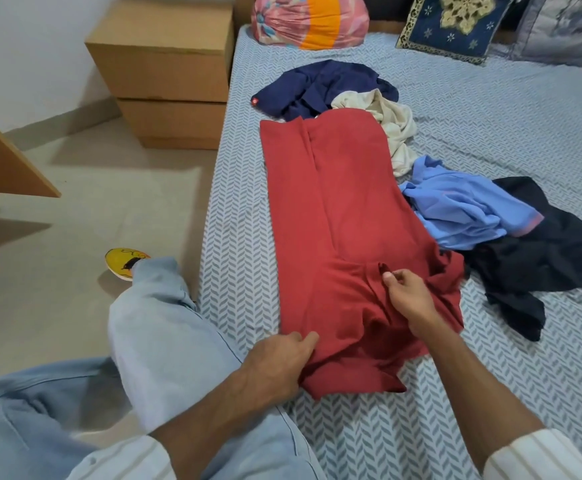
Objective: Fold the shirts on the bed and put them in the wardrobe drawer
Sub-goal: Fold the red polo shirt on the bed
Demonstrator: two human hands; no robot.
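A red shirt lies stretched lengthwise on the bed, its sides folded inward. My left hand grips its near left corner. My right hand pinches the fabric near the collar at the near right. Beyond it lie crumpled shirts: a navy one, a cream one, a light blue one and a black one to the right.
A wooden bedside drawer unit stands left of the bed. A pink and orange bundle and patterned pillows sit at the headboard. My leg in light trousers and a yellow shoe are by the bed's edge.
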